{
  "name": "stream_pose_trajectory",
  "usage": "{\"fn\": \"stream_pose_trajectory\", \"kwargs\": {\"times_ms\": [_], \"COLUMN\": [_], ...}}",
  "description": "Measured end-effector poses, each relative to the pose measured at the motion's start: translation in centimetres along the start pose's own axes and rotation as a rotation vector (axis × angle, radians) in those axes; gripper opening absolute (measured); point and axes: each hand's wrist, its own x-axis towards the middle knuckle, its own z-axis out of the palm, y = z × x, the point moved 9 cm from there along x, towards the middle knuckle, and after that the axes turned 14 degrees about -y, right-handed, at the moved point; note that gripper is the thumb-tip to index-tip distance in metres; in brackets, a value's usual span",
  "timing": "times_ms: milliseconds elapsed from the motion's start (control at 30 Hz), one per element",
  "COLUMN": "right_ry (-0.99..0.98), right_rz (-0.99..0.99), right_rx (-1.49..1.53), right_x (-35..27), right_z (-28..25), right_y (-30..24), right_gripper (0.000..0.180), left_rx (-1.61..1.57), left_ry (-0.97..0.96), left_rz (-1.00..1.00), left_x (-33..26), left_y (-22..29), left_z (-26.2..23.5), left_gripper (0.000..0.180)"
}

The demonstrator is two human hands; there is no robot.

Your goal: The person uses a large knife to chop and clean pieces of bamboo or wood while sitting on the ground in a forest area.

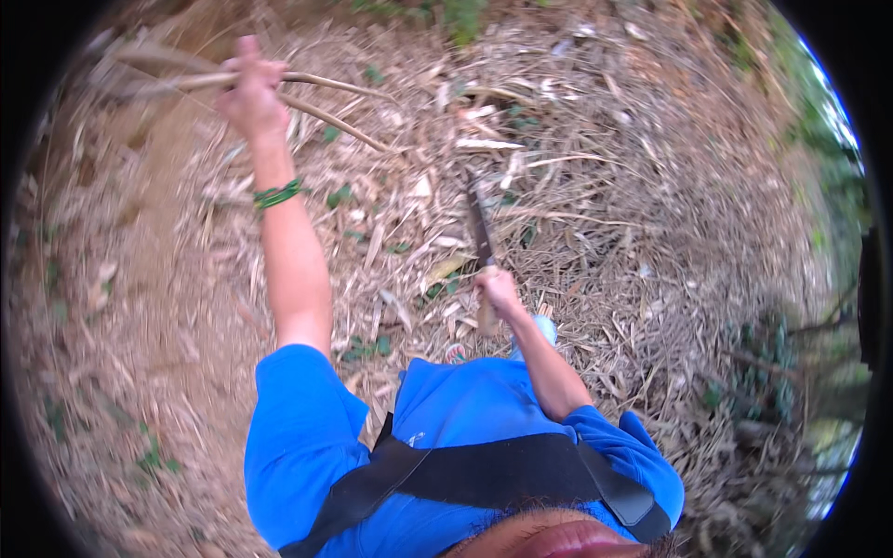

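At the upper left my left hand (253,104), at the end of an outstretched arm, is closed around two thin, bare sticks (339,86). They cross at the hand and stick out on both sides, their left ends smeared by motion. One finger points up, away from the sticks. My right hand (500,290), closer to my body near the middle, grips the pale handle of a machete (480,223). Its dark blade points away from me and slightly left, above the littered ground.
Dry leaves, wood chips and thin twigs (595,205) cover the ground, with small green plants (370,348) among them. Greenery (460,19) stands at the far edge, and dark branches (819,325) lie at the right. My foot (545,329) shows just below the machete.
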Motion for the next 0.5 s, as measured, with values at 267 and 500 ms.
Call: {"fn": "stream_pose_trajectory", "kwargs": {"times_ms": [267, 500], "right_ry": [-0.124, -0.564], "right_rz": [-0.293, -0.422], "right_rx": [-0.154, -0.119], "right_x": [-5.4, -5.6], "right_z": [5.3, 21.9], "right_y": [-14.0, -18.9], "right_gripper": [0.016, 0.045], "left_rx": [-0.561, -0.504], "left_ry": [-0.211, -0.130], "left_rz": [-0.459, -0.397], "left_x": [-14.7, -18.9], "left_y": [-4.3, 3.5], "left_z": [-8.1, -9.9], "left_gripper": [0.021, 0.027]}}
